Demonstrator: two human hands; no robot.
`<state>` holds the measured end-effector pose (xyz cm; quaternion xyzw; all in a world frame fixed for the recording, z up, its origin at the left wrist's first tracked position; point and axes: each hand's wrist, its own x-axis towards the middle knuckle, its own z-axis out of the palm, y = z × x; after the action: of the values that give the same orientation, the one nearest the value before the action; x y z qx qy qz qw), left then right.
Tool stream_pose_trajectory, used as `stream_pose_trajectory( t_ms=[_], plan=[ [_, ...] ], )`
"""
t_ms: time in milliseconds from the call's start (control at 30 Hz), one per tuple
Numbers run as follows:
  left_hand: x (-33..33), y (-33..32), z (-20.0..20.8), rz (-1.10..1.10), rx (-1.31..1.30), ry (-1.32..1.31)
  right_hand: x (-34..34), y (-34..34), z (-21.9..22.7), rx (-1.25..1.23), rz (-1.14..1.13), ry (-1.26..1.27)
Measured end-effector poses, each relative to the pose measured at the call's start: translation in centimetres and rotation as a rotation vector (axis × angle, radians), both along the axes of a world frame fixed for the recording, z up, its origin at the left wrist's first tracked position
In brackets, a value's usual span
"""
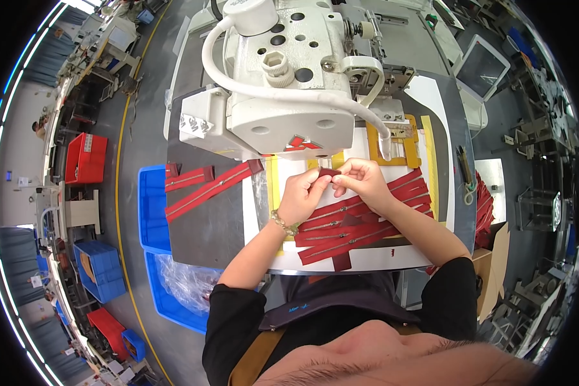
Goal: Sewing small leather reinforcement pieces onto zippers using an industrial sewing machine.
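Item: small dark red fabric strip (330, 174), pinched between my left hand (300, 195) and right hand (361, 178), above the pile of red zipper tapes (360, 225) on the white-topped table (367, 260). Left: blue plastic bins (152, 212), one holding a clear plastic bag (183, 283). Ahead: white sewing machine (283, 77). Floor grey, with a yellow line (118, 212).

light: bright, even overhead | shadows: soft | focus: sharp centre | edges: strong fisheye bend, black rim

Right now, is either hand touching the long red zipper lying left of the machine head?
No: both the left hand and right hand pinch a small dark red piece; the long red zipper lies untouched.
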<state>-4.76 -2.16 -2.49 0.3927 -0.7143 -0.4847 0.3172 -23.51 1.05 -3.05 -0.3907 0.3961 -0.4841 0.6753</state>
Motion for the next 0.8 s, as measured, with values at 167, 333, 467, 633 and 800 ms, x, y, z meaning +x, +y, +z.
stream_pose_trajectory(
  t_ms=[167, 333, 467, 633, 800],
  plan=[
    [-0.4, 0.2, -0.3, 0.029, -0.027, 0.059, -0.1, 0.1, -0.2, 0.004, -0.007, -0.013],
    [0.3, -0.1, -1.0, -0.013, 0.030, -0.028, 0.1, -0.1, 0.1, 0.011, -0.011, -0.015],
    [0.2, -0.1, -0.4, -0.019, 0.035, -0.026, 0.0, 0.0, -0.1, -0.002, -0.004, -0.015],
    [0.3, -0.1, -0.3, -0.018, 0.034, -0.043, 0.1, 0.0, 0.0, -0.009, 0.009, -0.014],
    [0.0, 0.0, -0.4, -0.003, -0.022, 0.056, 0.1, 0.1, -0.1, -0.019, 0.015, -0.013]
  ],
)
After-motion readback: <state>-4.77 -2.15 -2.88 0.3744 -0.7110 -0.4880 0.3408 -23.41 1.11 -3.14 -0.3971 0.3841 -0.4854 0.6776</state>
